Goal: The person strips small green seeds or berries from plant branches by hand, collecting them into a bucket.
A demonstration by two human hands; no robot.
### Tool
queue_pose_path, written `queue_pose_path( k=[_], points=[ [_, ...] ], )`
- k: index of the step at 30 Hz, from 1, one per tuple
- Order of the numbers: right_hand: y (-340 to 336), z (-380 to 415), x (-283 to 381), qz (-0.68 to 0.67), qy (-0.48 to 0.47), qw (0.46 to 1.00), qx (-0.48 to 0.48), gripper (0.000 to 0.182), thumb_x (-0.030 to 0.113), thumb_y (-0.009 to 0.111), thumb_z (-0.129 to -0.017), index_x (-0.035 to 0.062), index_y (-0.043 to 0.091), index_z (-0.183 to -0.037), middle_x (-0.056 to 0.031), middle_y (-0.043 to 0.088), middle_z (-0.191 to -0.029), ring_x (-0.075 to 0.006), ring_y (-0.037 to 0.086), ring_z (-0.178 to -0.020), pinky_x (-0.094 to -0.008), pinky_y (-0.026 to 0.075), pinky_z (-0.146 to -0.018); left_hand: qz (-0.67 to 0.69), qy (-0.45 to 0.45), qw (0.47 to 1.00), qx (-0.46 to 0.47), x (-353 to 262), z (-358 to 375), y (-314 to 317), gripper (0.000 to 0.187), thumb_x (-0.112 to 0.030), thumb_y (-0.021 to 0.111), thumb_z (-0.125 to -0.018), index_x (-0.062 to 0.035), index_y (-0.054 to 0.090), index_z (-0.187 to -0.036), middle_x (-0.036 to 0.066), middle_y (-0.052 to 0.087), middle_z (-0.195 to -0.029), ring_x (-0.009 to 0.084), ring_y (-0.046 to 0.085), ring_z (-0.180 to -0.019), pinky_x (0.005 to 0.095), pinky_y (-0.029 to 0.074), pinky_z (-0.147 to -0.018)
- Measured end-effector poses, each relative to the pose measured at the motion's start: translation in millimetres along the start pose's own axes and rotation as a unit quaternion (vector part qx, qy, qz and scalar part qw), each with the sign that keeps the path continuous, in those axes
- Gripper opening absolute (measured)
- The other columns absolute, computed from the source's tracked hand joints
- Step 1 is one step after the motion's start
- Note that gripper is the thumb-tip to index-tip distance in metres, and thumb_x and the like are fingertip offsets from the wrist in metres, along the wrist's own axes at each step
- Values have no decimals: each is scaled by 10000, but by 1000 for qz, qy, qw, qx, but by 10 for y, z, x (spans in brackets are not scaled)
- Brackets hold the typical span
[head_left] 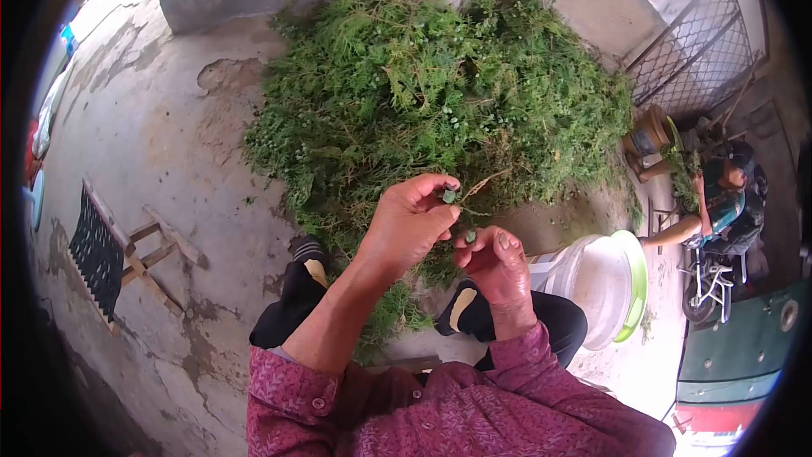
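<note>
Thumb and fingers of my left hand (410, 224) are pinched on a small green cone (449, 196), with a thin sprig (484, 184) sticking out to the right. Close beside it, my right hand (497, 269) has its fingers curled in, and another small green cone (470, 237) sits at its fingertips. Both hands are raised in front of the near edge of a large heap of leafy green branches (423, 93) on the concrete floor. The two hands are near each other but apart.
A white bucket (584, 288) with a green-rimmed basin (633, 288) stands right of my knee. At the left is a folding stool (97, 245). Another person (726, 190) sits at the far right holding a branch, near a brown bucket (650, 131). A metal mesh panel (698, 51) leans behind.
</note>
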State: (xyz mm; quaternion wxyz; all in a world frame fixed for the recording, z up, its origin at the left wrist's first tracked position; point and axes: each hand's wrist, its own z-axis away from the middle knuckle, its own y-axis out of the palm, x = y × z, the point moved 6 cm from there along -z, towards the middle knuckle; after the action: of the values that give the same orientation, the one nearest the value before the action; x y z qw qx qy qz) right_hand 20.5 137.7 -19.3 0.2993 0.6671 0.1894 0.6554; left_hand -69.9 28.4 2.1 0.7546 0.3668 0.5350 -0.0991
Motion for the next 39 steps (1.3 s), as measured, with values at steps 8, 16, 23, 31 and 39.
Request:
queue_pose_path(
  k=[8,16,23,31,39],
  points=[
    [6,-50,-141,-69,41,996,-24,99,107,606,-803,65,527,-760,-67,584,-758,-133,514,-641,-272,410,-591,-26,-17,999,35,12,45,92,307,-46,586,-800,-44,551,-1105,-5,564,-761,52,506,-612,212,432,-555],
    [25,-59,-122,-29,26,998,-46,136,85,624,-753,57,492,-773,-73,537,-800,-162,524,-705,-269,424,-610,184,-73,979,37,137,31,94,316,-72,563,-838,-56,516,-1150,34,587,-785,79,522,-546,233,435,-523],
    [-61,-43,-94,20,51,998,-43,137,-26,555,-755,29,509,-872,-103,585,-804,-167,568,-675,-283,461,-628,19,-12,1000,19,55,41,121,294,-47,565,-820,-31,543,-1113,-2,552,-694,59,504,-536,212,419,-501],
    [-287,21,188,-50,41,995,-82,245,140,592,-769,52,508,-982,-68,544,-849,-119,483,-635,-193,365,-461,-111,-10,994,15,-41,36,96,309,-54,556,-809,-12,549,-1115,-28,515,-681,38,473,-524,193,394,-474],
    [-147,-164,401,49,-7,994,-102,150,129,596,-827,50,539,-941,-23,504,-730,-56,408,-522,-155,284,-405,-220,-41,971,85,5,63,174,330,-69,529,-803,-11,545,-1128,-46,491,-656,19,422,-553,188,351,-491]
  ],
)
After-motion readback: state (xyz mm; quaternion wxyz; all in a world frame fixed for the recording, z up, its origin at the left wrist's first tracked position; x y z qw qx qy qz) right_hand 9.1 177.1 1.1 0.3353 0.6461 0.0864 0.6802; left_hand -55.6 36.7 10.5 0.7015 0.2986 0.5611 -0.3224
